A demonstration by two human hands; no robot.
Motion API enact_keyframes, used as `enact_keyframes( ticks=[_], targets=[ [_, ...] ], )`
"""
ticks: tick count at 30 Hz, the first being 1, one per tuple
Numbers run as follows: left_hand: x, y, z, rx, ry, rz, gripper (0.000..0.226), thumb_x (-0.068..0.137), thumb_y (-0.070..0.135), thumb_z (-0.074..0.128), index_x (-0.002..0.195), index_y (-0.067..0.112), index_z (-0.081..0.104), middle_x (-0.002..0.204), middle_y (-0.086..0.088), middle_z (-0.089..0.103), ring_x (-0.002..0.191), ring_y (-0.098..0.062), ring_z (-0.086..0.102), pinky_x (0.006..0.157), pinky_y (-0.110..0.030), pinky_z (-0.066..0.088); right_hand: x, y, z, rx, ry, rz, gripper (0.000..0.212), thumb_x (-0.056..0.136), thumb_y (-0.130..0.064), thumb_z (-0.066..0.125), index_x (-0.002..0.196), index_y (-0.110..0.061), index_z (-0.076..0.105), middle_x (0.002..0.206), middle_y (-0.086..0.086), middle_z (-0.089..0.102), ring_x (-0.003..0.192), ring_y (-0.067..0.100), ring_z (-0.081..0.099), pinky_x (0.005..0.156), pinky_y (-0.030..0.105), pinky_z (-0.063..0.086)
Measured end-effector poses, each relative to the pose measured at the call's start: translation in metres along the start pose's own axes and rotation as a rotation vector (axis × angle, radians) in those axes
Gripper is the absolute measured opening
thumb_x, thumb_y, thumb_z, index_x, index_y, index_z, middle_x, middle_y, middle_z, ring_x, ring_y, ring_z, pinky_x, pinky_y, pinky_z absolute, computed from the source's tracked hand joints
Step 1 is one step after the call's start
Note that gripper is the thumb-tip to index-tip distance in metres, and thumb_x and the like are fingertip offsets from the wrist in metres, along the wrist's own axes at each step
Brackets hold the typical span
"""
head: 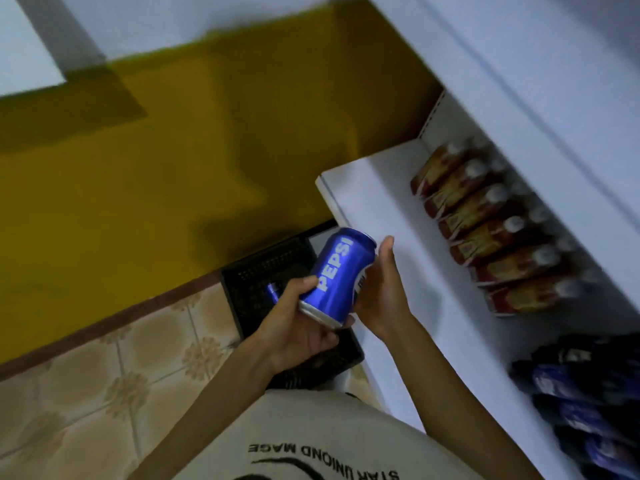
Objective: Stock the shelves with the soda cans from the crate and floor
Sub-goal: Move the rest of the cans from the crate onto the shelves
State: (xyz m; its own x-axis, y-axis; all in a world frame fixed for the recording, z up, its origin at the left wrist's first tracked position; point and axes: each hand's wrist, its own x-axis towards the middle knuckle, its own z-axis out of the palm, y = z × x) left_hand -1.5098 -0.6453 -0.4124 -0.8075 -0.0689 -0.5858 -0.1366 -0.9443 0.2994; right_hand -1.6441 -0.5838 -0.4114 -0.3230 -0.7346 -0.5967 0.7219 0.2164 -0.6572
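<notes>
Holding the blue Pepsi can (337, 277) tilted above the black crate (263, 271), the left hand (298, 323) curls fingers round its base while the right hand (381, 292) cups its side; a loose handover could drop it. On the white shelf (381, 202), red-labelled bottles (485, 237) and dark blue bottles (571, 393) crowd the back, leaving only front space.
</notes>
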Motion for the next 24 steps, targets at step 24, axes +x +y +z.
enact_keyframes(
  ticks=[24],
  targets=[
    [-0.102, 0.038, -0.010, 0.119, -0.267, -0.156, 0.075, 0.081, 0.071, 0.042, 0.131, 0.015, 0.053, 0.127, -0.013, 0.062, 0.123, -0.028, 0.055, 0.104, -0.044, 0.039, -0.128, 0.015, 0.147, -0.193, 0.828, -0.809, 0.029, 0.083, -0.031, 0.070, 0.101, -0.009, 0.064, 0.080, -0.004, 0.071, 0.067, 0.005, 0.069, 0.058, 0.017, 0.051]
  ],
)
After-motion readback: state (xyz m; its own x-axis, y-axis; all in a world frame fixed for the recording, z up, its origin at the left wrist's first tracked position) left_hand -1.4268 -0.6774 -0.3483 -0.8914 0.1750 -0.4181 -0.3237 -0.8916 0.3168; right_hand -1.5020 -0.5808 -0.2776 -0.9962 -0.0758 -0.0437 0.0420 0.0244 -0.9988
